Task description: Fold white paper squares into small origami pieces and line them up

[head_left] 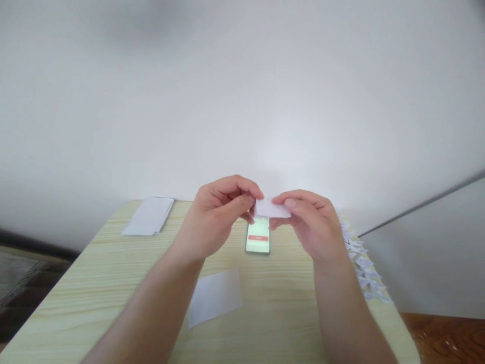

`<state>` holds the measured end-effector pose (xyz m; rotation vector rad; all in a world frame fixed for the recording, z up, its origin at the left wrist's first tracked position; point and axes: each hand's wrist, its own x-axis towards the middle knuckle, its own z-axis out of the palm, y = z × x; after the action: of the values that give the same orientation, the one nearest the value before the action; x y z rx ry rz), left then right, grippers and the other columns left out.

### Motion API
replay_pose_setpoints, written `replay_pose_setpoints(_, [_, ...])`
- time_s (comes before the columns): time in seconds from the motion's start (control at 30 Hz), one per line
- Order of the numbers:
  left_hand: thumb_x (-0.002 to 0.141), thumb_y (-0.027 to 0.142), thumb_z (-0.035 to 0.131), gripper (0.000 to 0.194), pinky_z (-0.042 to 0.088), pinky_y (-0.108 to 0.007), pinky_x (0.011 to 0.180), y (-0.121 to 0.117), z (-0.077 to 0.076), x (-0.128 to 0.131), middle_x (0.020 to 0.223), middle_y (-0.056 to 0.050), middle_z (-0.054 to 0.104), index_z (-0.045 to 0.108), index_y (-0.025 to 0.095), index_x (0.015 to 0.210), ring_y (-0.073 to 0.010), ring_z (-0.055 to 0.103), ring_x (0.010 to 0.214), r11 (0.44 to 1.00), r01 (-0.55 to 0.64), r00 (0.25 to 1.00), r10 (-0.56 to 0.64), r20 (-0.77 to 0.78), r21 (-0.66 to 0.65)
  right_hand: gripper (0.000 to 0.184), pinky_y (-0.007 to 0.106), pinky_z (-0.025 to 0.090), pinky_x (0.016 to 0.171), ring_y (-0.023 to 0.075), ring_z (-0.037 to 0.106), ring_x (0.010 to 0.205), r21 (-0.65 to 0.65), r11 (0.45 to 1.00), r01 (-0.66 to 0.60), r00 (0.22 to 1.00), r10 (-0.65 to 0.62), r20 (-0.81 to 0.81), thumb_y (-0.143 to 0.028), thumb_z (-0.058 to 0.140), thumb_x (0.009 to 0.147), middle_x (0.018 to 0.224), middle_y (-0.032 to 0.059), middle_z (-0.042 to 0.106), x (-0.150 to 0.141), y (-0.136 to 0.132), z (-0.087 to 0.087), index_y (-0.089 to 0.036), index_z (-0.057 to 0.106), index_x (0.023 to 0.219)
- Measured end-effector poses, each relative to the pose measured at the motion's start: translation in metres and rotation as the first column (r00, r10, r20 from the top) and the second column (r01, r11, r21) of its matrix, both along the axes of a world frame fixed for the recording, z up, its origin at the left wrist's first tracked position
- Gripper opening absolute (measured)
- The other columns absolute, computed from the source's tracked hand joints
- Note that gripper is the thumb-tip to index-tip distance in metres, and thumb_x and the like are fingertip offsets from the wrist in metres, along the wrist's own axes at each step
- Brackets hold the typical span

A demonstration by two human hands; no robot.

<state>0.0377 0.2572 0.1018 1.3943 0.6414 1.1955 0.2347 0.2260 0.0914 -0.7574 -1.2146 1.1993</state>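
Observation:
A small folded piece of white paper [270,208] is held up above the table between both hands. My left hand [223,212] pinches its left end between thumb and fingers. Its right end is gripped by my right hand [312,217], thumb in front and the other fingers around and below. Under the paper lies a phone [258,245] with a lit screen, its upper part hidden by the hands and paper. A flat sheet of white paper [216,297] rests nearer to me, partly covered by my left forearm.
A stack of white paper sheets [149,216] sits at the table's far left. Several small folded white paper pieces [366,268] line the right edge, partly behind my right arm. The wooden table [113,283] meets a white wall [242,101] at the back.

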Motion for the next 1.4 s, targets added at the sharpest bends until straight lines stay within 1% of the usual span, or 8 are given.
replay_pose_setpoints(0.17, [0.097,0.03,0.066,0.017,0.058,-0.027,0.069,-0.002,0.004,0.001,0.082,-0.001,0.068,0.077,0.023,0.108,-0.0139,0.065,0.077,0.999,-0.032,0.999,0.032,-0.006,-0.039,0.009,0.027,0.065,0.063,0.0144,0.074,0.063,0.047,0.982,0.183,0.981,-0.185,0.052,-0.021,0.082,0.083,0.077,0.0005,0.079,-0.006,0.0,0.001,-0.023,0.082,0.092])
replay_pose_setpoints(0.3, [0.09,0.033,0.075,0.013,0.053,-0.024,0.064,-0.007,0.008,0.003,0.083,-0.002,0.073,0.078,0.021,0.095,-0.0151,0.067,0.079,0.998,-0.064,0.991,0.064,-0.117,0.004,0.012,0.028,0.066,0.068,0.014,0.075,0.069,0.103,0.965,0.242,0.97,-0.242,-0.013,-0.019,0.08,0.085,0.08,-0.0013,0.079,-0.009,0.001,0.003,-0.025,0.08,0.096])
replay_pose_setpoints(0.47, [0.089,0.028,0.076,0.008,0.049,-0.021,0.061,-0.015,0.009,0.009,0.086,-0.001,0.077,0.08,0.022,0.093,-0.0133,0.065,0.077,0.989,-0.102,0.974,0.121,-0.19,0.11,0.028,0.03,0.067,0.074,0.0149,0.076,0.075,0.1,0.974,0.205,0.979,-0.202,-0.042,-0.019,0.08,0.086,0.085,-0.0028,0.081,-0.01,0.0,0.002,-0.028,0.075,0.112])
replay_pose_setpoints(0.7, [0.091,0.028,0.073,0.009,0.048,-0.021,0.058,-0.016,0.01,0.011,0.079,0.0,0.073,0.077,0.02,0.089,-0.0125,0.064,0.071,0.965,-0.206,0.955,0.235,-0.183,0.162,0.023,0.035,0.064,0.08,0.0181,0.078,0.082,0.069,0.982,0.173,0.982,-0.177,0.062,-0.023,0.081,0.086,0.095,0.0004,0.083,-0.007,-0.001,0.002,-0.026,0.075,0.108])
replay_pose_setpoints(0.8, [0.09,0.028,0.072,0.009,0.05,-0.023,0.059,-0.017,0.011,0.011,0.08,-0.001,0.073,0.076,0.02,0.089,-0.014,0.064,0.071,0.962,-0.217,0.941,0.252,-0.227,0.165,0.018,0.034,0.063,0.078,0.0185,0.077,0.081,0.064,0.976,0.208,0.971,-0.214,0.104,-0.027,0.082,0.085,0.091,0.0004,0.082,-0.006,-0.001,0.003,-0.025,0.077,0.103])
replay_pose_setpoints(1.07, [0.093,0.029,0.067,0.013,0.053,-0.024,0.063,-0.019,0.017,0.009,0.079,-0.001,0.07,0.072,0.02,0.085,-0.0143,0.062,0.071,0.973,-0.096,0.919,0.167,-0.357,0.208,0.01,0.029,0.06,0.07,0.0152,0.072,0.075,0.115,0.949,0.293,0.938,-0.309,0.156,-0.035,0.081,0.087,0.085,-0.0003,0.08,-0.009,-0.002,0.006,-0.027,0.081,0.094])
replay_pose_setpoints(1.23, [0.093,0.035,0.068,0.017,0.047,-0.021,0.053,-0.019,0.015,0.008,0.077,0.0,0.066,0.072,0.019,0.09,-0.011,0.055,0.063,0.989,-0.087,0.939,0.12,-0.321,0.117,0.012,0.029,0.059,0.067,0.0157,0.07,0.072,0.134,0.944,0.302,0.936,-0.32,0.145,-0.035,0.082,0.086,0.082,-0.0002,0.079,-0.009,-0.001,0.004,-0.026,0.08,0.094])
replay_pose_setpoints(1.4, [0.095,0.039,0.067,0.02,0.048,-0.022,0.056,-0.018,0.013,0.006,0.081,-0.001,0.064,0.073,0.021,0.093,-0.0121,0.052,0.067,0.996,-0.058,0.958,0.073,-0.276,0.063,0.012,0.029,0.058,0.066,0.0156,0.07,0.071,0.126,0.94,0.316,0.935,-0.331,0.124,-0.034,0.083,0.085,0.08,-0.0003,0.078,-0.009,-0.001,0.004,-0.026,0.079,0.092])
